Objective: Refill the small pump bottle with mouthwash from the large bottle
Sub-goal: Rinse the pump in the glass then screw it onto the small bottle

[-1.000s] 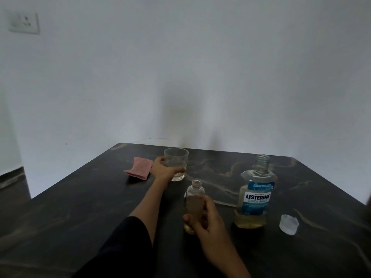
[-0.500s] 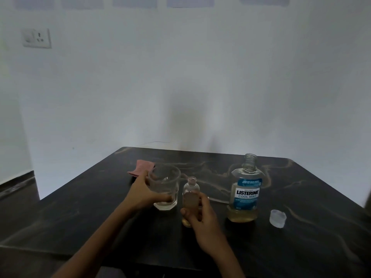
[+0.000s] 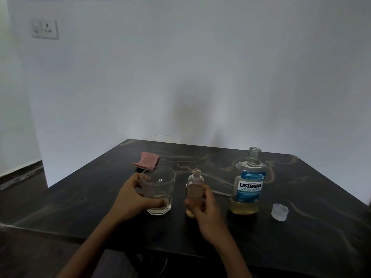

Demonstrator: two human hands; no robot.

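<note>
Dark marbled table (image 3: 301, 247), pale veins across the top, pushed against a white wall (image 3: 200, 77). Landmark: large bottle (image 3: 250, 185), upright, uncapped, blue Listerine label, a low band of yellowish mouthwash at the bottom. Just left of the large bottle, apart from it: small bottle (image 3: 194, 189), clear, upright, neck open with no pump on it, some amber liquid in the base. Right hand (image 3: 206, 215) wrapped around the small bottle from the near side, thumb on its left, fingers curled round its right. Further left of the large bottle, beyond the small one: clear glass (image 3: 159, 190) standing on the table, a little liquid in the bottom. Left hand (image 3: 133, 199) holding the glass, thumb across its lower front, fingers behind the far wall, seen through it. Right of the large bottle and slightly nearer the table's front edge: translucent cap (image 3: 279, 212), alone, touching nothing. Far left of the large bottle and toward the wall: pink folded cloth (image 3: 147, 159), partly hidden behind the glass rim. High on the wall, well left of the large bottle: white socket plate (image 3: 44, 29).
</note>
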